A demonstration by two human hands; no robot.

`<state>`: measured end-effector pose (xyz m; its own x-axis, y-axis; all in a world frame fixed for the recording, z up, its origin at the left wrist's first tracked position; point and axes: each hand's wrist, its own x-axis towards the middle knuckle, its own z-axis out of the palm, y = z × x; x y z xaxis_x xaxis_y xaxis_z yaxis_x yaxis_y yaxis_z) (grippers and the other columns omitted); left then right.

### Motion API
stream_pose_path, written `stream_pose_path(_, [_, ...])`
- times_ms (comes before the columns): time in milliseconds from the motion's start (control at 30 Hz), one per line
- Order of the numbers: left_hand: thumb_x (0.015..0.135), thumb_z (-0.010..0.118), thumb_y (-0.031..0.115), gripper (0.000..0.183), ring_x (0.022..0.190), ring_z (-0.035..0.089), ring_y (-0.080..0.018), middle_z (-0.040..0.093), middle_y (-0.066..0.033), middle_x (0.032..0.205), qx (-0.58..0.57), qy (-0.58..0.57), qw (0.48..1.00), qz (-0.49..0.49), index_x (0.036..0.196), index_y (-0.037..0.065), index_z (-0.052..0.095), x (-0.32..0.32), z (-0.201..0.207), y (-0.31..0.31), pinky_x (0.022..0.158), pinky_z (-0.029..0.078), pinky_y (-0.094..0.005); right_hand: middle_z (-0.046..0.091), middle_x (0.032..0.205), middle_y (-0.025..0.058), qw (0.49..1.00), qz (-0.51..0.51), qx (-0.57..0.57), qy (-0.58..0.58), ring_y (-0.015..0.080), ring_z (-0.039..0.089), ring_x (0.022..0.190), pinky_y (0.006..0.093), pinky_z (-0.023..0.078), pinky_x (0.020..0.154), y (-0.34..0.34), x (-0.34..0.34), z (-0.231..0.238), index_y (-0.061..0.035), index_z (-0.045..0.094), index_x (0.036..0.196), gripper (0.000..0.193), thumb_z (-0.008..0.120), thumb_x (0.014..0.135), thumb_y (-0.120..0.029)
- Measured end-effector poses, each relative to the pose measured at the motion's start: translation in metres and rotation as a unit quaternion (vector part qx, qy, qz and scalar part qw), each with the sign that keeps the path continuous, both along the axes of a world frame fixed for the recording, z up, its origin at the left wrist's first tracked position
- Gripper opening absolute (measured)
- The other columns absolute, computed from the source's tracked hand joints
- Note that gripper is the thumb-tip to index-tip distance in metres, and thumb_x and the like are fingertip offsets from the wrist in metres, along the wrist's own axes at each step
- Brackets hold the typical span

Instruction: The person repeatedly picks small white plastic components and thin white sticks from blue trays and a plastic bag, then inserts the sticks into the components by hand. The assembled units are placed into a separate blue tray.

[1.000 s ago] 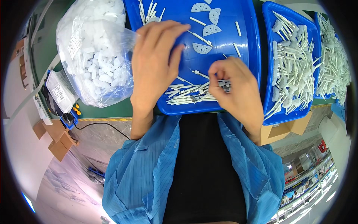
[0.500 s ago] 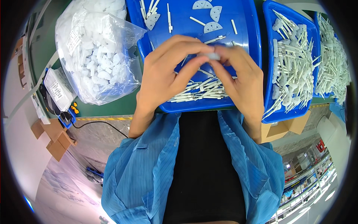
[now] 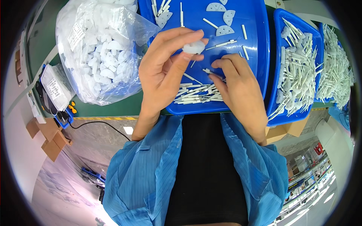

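Observation:
My left hand (image 3: 164, 71) pinches a white half-round plastic piece (image 3: 194, 47) between thumb and fingers, above a blue tray (image 3: 260, 56). To its right, my right hand (image 3: 243, 90) is low over the tray. Its thumb and index finger close around a thin white stick (image 3: 207, 71), whose end pokes out to the left. Below the hands lies a pile of white sticks (image 3: 198, 94) at the near side of the tray. Farther back, flat half-round pieces (image 3: 225, 31) and a loose stick (image 3: 243, 32) lie on the blue bottom.
A clear plastic bag (image 3: 102, 64) full of white pieces stands at the left. Right of the tray is another blue tray (image 3: 275, 71) heaped with stick-and-plate assemblies, with a further heap (image 3: 333, 64) beyond. Cardboard (image 3: 277, 133) shows under the table edge.
My hands were together at the white piece. Now they are apart: the left keeps the piece, turned toward me, while the right has dropped to a stick. The whole view shifted slightly.

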<state>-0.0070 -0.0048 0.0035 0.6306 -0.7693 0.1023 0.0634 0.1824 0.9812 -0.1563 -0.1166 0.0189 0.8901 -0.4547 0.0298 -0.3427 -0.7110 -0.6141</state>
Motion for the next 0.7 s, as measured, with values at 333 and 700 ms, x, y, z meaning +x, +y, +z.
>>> stream_pose_path(333, [0.093, 0.063, -0.003, 0.029, 0.09, 0.07, -0.0229, 0.069, -0.0186, 0.105, 0.007, 0.067, 0.996, 0.058, 0.121, -0.006, 0.062, -0.002, -0.007, 0.004, 0.072, 0.059, -0.0303, 0.06, 0.067, 0.0137, 0.944, -0.127, 0.306, -0.01, 0.0266, 0.062, 0.057, 0.0359, 0.049, 0.056, 0.009, 0.013, 0.014, -0.0003, 0.045, 0.116, 0.028, 0.059, 0.093, 0.0])
stream_pose_path(700, [0.087, 0.067, -0.012, 0.026, 0.096, 0.07, -0.0195, 0.067, -0.0191, 0.112, -0.046, 0.054, 0.996, 0.049, 0.113, -0.007, 0.067, -0.001, -0.01, 0.005, 0.082, 0.061, -0.0268, 0.067, 0.073, 0.0149, 0.977, -0.071, 0.157, -0.122, 0.031, 0.069, 0.063, 0.0358, 0.051, 0.051, 0.017, 0.026, 0.019, -0.0016, 0.058, 0.102, 0.012, 0.065, 0.095, -0.007])
